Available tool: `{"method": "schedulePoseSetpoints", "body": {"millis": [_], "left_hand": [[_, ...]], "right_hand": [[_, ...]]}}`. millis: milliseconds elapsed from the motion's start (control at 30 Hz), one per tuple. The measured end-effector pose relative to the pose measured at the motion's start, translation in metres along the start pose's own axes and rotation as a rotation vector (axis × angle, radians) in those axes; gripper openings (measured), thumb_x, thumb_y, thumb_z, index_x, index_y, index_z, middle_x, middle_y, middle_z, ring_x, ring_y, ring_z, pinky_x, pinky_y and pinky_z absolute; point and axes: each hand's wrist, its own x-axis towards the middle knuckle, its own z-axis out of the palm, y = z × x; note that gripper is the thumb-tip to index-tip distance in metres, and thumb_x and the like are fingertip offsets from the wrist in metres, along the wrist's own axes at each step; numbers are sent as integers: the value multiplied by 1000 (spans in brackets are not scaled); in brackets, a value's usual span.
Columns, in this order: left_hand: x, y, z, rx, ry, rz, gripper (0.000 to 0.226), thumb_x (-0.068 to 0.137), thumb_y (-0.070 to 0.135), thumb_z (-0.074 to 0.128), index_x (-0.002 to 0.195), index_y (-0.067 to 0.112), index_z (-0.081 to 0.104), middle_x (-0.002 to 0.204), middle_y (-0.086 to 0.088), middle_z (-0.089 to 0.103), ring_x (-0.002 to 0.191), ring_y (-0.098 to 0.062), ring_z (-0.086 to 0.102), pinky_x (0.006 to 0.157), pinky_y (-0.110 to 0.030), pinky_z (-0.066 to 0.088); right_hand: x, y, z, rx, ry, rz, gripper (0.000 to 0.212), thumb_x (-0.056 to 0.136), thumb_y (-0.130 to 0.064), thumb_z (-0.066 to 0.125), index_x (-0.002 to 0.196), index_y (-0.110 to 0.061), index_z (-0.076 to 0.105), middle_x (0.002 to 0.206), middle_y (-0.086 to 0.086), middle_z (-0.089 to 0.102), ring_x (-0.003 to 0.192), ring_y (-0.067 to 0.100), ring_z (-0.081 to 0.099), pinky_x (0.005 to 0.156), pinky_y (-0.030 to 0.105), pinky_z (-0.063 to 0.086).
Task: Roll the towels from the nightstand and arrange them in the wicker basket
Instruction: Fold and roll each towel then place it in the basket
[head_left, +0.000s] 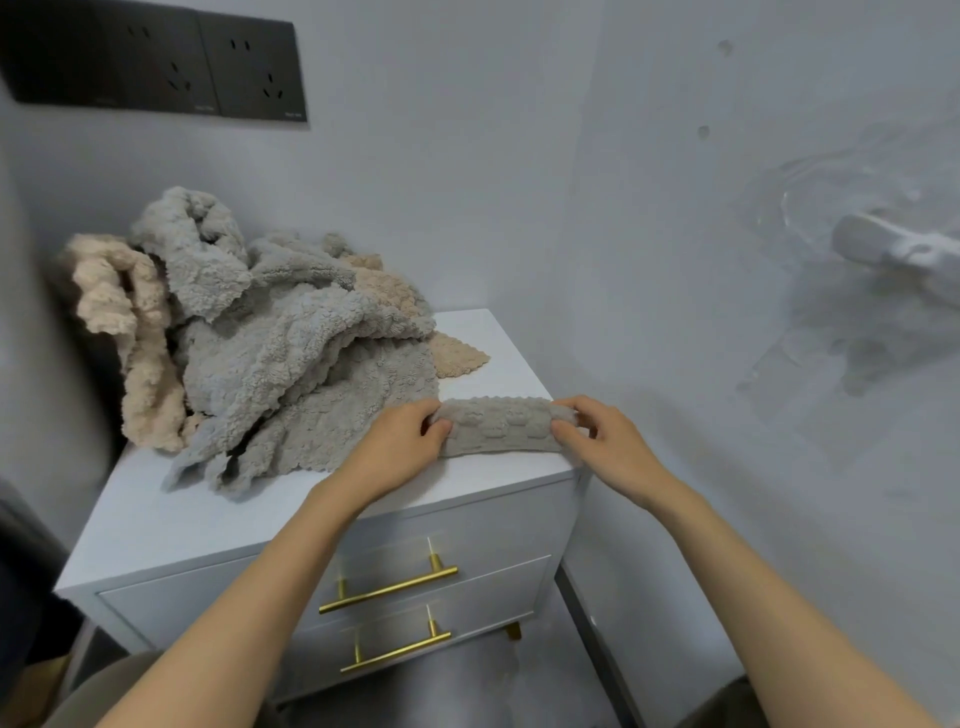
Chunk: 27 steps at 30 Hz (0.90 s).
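In the head view, a grey towel (498, 423), partly rolled near the front right edge of the nightstand (156, 525), is gripped at its two ends by the left hand (410, 441) and the right hand (605, 441), with a pile (270, 338) of grey and beige towels heaped just behind it to the left.

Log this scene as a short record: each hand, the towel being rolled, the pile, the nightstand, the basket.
nightstand: white, two gold-handled drawers
rolled towel: grey-beige, on the nightstand's front right
left hand: grips the rolled towel's left end
right hand: pinches its right end
towel pile: grey and beige, loose, back left
wicker basket: not in view
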Motion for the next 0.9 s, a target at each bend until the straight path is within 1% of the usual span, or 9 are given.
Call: {"method": "schedulePoseSetpoints", "body": {"millis": [67,133,233,300,400,567,733,833,900], "left_hand": [[5,-3,0,-47,-35,-54,30,96,20,48,68,11,41,64,-6,44,58,-16,37,54,-30,24],[9,-5,0,-94,-54,-120,31,95,23,49,68,11,42,65,-9,46,61,-19,40,58,-29,27],[14,-6,1,-89,-46,-185,39,95,28,53,61,14,38,59,-5,42,57,-18,38,54,-26,25],[17,-3,2,12,-19,-198,39,95,29,54,62,14,40,57,-3,42,52,-16,37,49,-26,24],[19,0,2,95,16,-197,31,95,30,53,69,13,48,62,-3,49,53,-14,40,47,-24,27],[21,0,4,140,-36,-148,45,97,26,47,56,16,30,50,-1,29,45,-15,25,45,-27,15],[19,-5,4,100,-144,-123,47,100,27,43,57,11,36,56,-8,39,50,-18,33,47,-26,22],[13,-1,5,89,-168,-93,52,100,27,44,51,13,31,50,-3,31,47,-16,27,47,-25,19],[6,6,5,38,-167,-87,51,100,26,43,53,14,32,49,0,31,46,-14,27,47,-26,20]], "right_hand": [[1,-6,-3,25,-6,67,9,93,-26,59,91,-30,67,82,-10,70,79,3,62,68,10,42],[3,-7,-5,-7,2,121,13,91,-33,61,79,-30,65,67,-14,65,66,1,58,62,13,38],[8,-6,-3,-48,69,222,17,87,-41,64,86,-25,70,83,-9,69,82,7,60,69,22,41],[10,-6,-1,-83,110,269,30,86,-43,64,80,-14,71,80,-5,67,80,10,58,65,23,40],[14,-8,2,-131,118,316,45,85,-45,62,64,-7,53,64,5,49,62,17,44,57,29,30],[21,-13,3,-56,44,420,51,88,-39,62,54,-20,29,57,0,29,56,17,29,56,32,21],[24,-10,10,-55,27,422,45,91,-36,53,55,-22,31,62,1,39,71,21,37,60,31,25],[21,-13,11,-47,48,378,39,96,-32,47,63,-22,28,63,-3,34,62,15,33,56,29,21],[19,-17,11,29,79,358,34,97,-30,46,68,-20,32,68,-4,37,61,12,35,56,27,25]]}}
